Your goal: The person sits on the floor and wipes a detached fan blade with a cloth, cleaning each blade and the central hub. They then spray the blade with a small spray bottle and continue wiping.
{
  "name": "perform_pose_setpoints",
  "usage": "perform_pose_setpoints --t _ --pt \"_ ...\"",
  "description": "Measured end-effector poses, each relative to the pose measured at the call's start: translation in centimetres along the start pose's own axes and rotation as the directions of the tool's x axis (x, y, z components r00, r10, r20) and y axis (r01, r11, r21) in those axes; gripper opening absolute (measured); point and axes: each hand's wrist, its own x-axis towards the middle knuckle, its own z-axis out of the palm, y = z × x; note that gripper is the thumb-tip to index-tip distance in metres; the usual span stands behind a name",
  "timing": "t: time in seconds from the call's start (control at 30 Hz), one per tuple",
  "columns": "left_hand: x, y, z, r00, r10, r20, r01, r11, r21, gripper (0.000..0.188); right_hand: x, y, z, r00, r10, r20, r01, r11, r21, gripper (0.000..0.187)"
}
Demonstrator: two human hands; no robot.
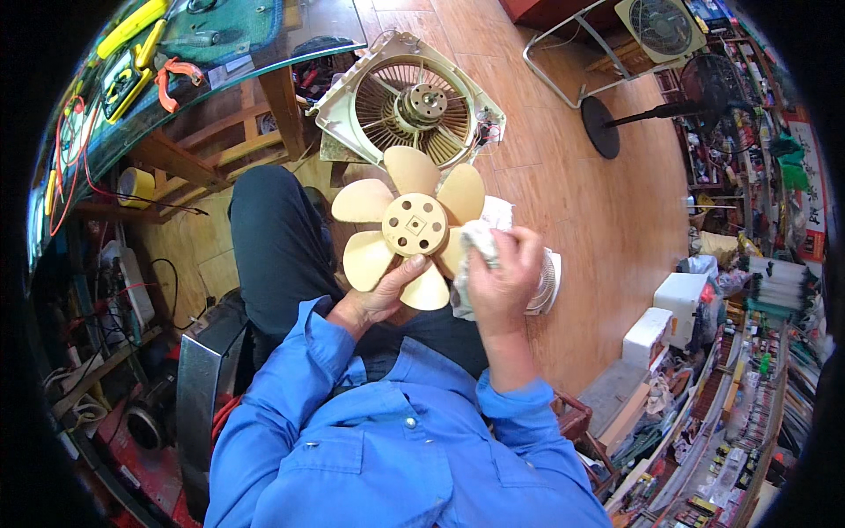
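Note:
A cream plastic fan blade (407,220) with several petals and a round hub with holes is held up over my lap. My left hand (387,295) grips it from below, thumb on the lower part near the hub. In my right hand (509,280) is a bunched white cloth (481,239), pressed against the right-hand petal, which it partly covers. The fingers of my right hand curl round the cloth. Beyond the blade, the fan's open housing (350,114) lies on the floor with its motor (422,104) and grille showing.
A glass-topped bench (255,55) at the upper left bears a yellow multimeter (132,84) and orange-handled pliers (176,79). A black stand fan (601,128) stands at the far right. Parts-filled shelves and white boxes (647,336) line the right. Behind my right hand sits a round white object (549,283).

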Motion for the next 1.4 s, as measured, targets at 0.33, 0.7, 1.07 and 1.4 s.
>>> perform_pose_setpoints --t 0.33,0.7,1.07,1.4 --pt "-0.6 0.2 -0.7 0.996 -0.082 0.035 0.078 0.993 0.085 0.048 -1.5 -1.1 -1.2 0.893 -0.088 0.441 0.008 0.984 0.179 0.026" --pt "0.4 1.3 -0.1 0.996 -0.013 0.09 0.001 0.991 0.134 0.052 -0.4 0.8 -5.7 0.909 0.271 0.316 -0.396 0.798 0.454 0.016" --pt "0.0 -0.5 -1.4 0.986 0.161 0.033 -0.165 0.972 0.168 0.039 -0.7 -4.6 0.7 0.822 0.222 0.524 -0.313 0.946 0.09 0.025" --pt "0.0 0.7 -1.3 0.993 0.09 0.074 -0.108 0.946 0.307 0.048 1.0 -1.4 -3.1 0.531 0.17 0.83 -0.357 0.933 0.037 0.033"
